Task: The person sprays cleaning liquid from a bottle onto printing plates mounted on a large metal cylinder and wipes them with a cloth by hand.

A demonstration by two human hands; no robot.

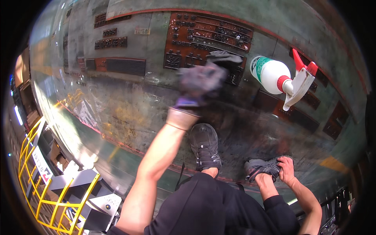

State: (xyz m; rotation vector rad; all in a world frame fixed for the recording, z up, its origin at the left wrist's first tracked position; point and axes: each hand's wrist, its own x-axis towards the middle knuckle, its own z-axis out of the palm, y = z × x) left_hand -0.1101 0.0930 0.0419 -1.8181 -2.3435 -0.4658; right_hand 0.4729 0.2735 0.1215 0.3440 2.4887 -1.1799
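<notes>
1. Head view: my gloved left hand (201,80) is blurred; I can't tell whether it grips the rag (224,57) at its fingers, over the plate's (209,34) lower part.
2. My right hand's (286,169) fingers bend against my shoe (263,167); pinching, I can't tell.
3. The bottle (271,76) is right of the plate.

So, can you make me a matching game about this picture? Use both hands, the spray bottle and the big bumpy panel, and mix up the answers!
Things:
1. left hand
2. right hand
3. trigger spray bottle
4. large embossed panel

Descriptions:
A. mostly white, with some green and red
B. rust-red and dark, speckled with white
C. gloved and blurry
D. bare, touching the right shoe

Right pairs: 1-C, 2-D, 3-A, 4-B
</notes>
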